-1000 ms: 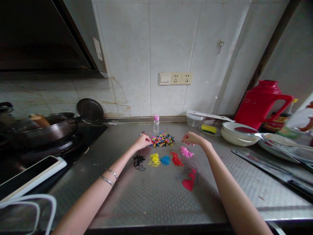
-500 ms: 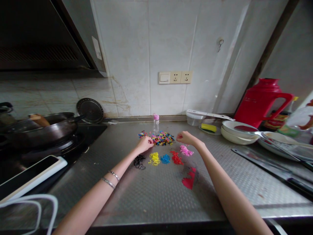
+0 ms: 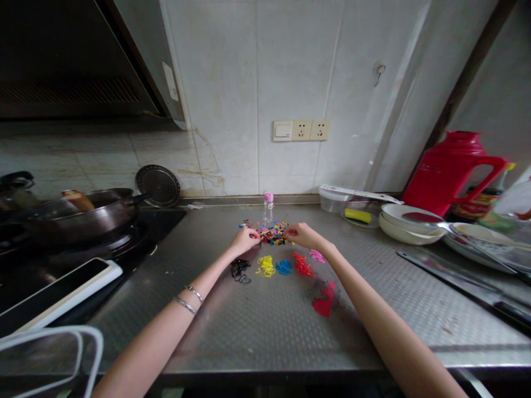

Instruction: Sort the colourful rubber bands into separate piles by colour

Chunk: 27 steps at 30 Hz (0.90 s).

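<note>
A mixed heap of small coloured rubber bands [image 3: 274, 234] lies on the steel counter. My left hand [image 3: 246, 241] is at the heap's left edge, fingers pinched together. From the right, my right hand [image 3: 302, 234] reaches the heap's other side, its fingers also closed among the bands. What either pinch holds is too small to make out. Nearer me are sorted piles of black bands [image 3: 240, 271], yellow bands [image 3: 266, 266], blue bands [image 3: 284, 267], red bands [image 3: 302, 265] and pink bands [image 3: 317, 255], the pink partly behind my right wrist. A clear bottle with a pink cap [image 3: 268, 208] stands behind the heap.
A torn red-and-clear wrapper [image 3: 324, 299] lies in front of the piles. On the right are a yellow sponge [image 3: 357, 215], stacked bowls [image 3: 409, 229], a knife [image 3: 456, 284] and a red thermos [image 3: 448, 174]. A pan [image 3: 83, 218] sits on the stove at left.
My right hand has moved left, from above the pink pile to the mixed heap. My left hand stays at the heap's left edge. The view has shifted slightly.
</note>
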Each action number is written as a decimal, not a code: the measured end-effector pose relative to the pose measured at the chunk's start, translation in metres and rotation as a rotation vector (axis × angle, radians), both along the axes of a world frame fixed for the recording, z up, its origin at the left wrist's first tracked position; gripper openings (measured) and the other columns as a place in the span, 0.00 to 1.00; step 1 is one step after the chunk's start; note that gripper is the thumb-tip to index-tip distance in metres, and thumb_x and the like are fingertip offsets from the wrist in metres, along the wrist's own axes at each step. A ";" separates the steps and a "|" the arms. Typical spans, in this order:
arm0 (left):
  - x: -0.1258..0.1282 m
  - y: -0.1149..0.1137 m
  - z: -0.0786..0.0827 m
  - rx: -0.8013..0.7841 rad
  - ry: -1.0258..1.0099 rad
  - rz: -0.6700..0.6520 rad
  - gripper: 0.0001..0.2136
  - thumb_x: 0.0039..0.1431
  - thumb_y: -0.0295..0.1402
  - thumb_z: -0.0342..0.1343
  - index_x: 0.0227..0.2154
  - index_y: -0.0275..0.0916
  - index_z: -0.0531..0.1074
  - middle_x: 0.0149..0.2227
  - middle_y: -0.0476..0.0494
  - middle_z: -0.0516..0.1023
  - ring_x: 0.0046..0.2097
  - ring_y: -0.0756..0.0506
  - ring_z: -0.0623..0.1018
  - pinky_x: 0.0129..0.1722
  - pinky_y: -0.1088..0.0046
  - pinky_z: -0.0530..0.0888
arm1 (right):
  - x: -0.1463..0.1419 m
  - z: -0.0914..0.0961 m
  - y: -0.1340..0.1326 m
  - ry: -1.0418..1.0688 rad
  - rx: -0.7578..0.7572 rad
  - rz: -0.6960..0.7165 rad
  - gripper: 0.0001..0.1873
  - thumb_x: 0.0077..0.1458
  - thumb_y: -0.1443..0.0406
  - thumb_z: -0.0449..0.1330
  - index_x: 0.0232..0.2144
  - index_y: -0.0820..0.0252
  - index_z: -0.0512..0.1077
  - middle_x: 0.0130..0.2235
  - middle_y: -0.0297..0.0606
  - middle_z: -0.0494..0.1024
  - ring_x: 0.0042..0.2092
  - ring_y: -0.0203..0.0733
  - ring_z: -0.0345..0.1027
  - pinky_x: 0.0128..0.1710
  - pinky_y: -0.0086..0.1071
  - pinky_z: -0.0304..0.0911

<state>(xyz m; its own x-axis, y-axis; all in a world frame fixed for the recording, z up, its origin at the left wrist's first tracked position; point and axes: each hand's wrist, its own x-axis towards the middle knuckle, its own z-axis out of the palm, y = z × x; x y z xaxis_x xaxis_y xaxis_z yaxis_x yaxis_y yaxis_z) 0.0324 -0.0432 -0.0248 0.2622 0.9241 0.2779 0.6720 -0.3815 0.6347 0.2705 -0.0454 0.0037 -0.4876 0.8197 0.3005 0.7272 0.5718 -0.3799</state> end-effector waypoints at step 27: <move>0.007 -0.019 0.020 -0.526 -0.575 -0.179 0.16 0.44 0.38 0.59 0.35 0.33 0.71 0.14 0.57 0.57 0.14 0.59 0.51 0.15 0.79 0.45 | -0.056 -0.022 -0.019 0.374 -0.190 0.245 0.11 0.51 0.64 0.51 0.31 0.65 0.70 0.29 0.37 0.74 0.29 0.34 0.65 0.29 0.25 0.59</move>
<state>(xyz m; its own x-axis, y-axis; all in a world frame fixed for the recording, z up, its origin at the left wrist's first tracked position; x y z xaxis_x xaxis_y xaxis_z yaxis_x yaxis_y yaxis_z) 0.0397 -0.0623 -0.0044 0.3674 0.9289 -0.0457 0.1415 -0.0073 0.9899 0.2143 -0.0646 -0.0179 -0.5603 0.7515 0.3484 0.3731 0.6045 -0.7039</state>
